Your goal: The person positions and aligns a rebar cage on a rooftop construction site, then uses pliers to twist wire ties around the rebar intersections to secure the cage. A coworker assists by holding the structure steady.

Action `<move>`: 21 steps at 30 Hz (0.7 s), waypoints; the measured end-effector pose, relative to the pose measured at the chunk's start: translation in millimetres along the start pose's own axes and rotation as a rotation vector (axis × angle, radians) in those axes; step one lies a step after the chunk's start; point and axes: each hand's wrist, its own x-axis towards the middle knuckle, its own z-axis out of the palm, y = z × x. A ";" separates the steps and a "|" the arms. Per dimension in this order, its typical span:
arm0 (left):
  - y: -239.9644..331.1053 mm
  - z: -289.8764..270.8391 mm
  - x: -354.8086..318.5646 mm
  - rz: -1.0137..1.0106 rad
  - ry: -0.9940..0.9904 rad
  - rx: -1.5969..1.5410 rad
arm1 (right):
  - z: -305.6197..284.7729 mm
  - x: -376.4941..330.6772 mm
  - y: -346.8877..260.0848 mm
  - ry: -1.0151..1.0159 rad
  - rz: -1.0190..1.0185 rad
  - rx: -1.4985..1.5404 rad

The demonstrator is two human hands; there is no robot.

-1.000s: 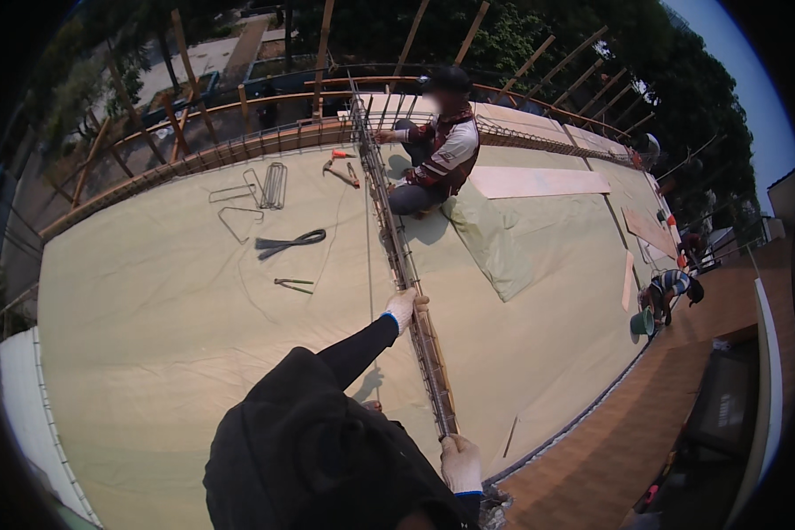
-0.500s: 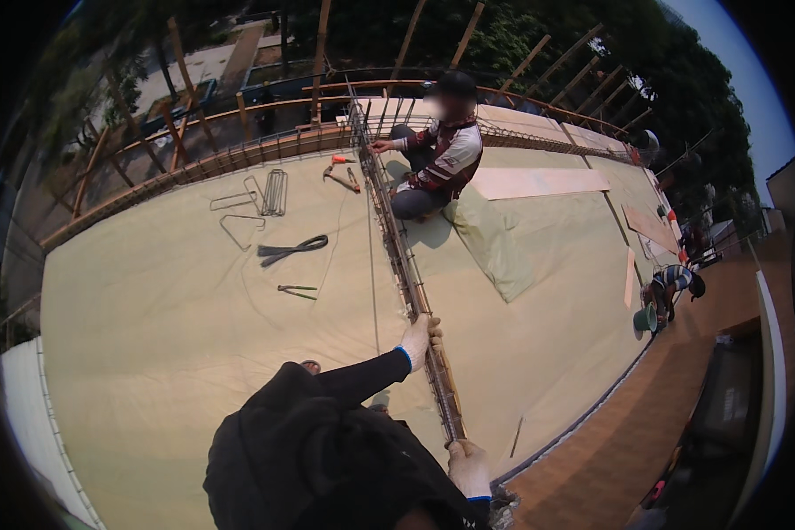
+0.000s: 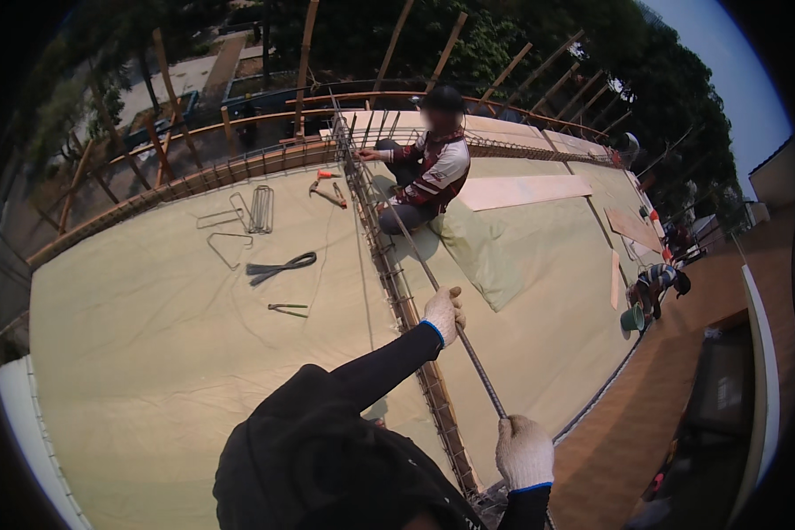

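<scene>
A long ribbed steel reinforcing bar (image 3: pixel 480 364) runs slantwise between my gloved hands, out over the pale sheeting to the right of a narrow rebar cage (image 3: pixel 385 265). My left hand (image 3: pixel 444 314) is closed around the bar at mid-length. Lower down and nearer to me, my right hand (image 3: pixel 525 452) grips the same bar close to the deck's edge. The bar's far part reaches the cage beside a crouching co-worker (image 3: pixel 429 168), whose hand rests at the cage. Where its far tip ends I cannot make out.
On the sheeting to the left lie green-handled pincers (image 3: pixel 288 310), a bundle of tie wire (image 3: pixel 279 266), bent steel stirrups (image 3: pixel 261 210) and a hammer (image 3: pixel 327 193). Plywood (image 3: pixel 526 189) lies beyond the co-worker. Another person (image 3: pixel 659 284) bends by a green bucket (image 3: pixel 632 318) at the right edge.
Both my hands have moved right, carrying the bar out from over the cage, so it now slants across the sheeting. My view has shifted slightly; the co-worker stays crouched.
</scene>
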 end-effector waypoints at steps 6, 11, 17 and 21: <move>21.4 14.7 -1.0 0.057 0.001 -0.030 | -12.5 8.9 -29.7 0.071 -0.018 -0.051; 46.9 7.8 36.4 0.120 0.094 -0.081 | 29.1 34.3 -47.9 0.093 -0.115 0.022; 25.6 -94.6 86.2 0.116 0.030 0.031 | 133.6 54.2 -20.1 -0.013 -0.035 0.238; -38.8 -138.3 71.6 -0.010 0.061 0.169 | 210.1 62.7 48.8 -0.127 0.105 0.453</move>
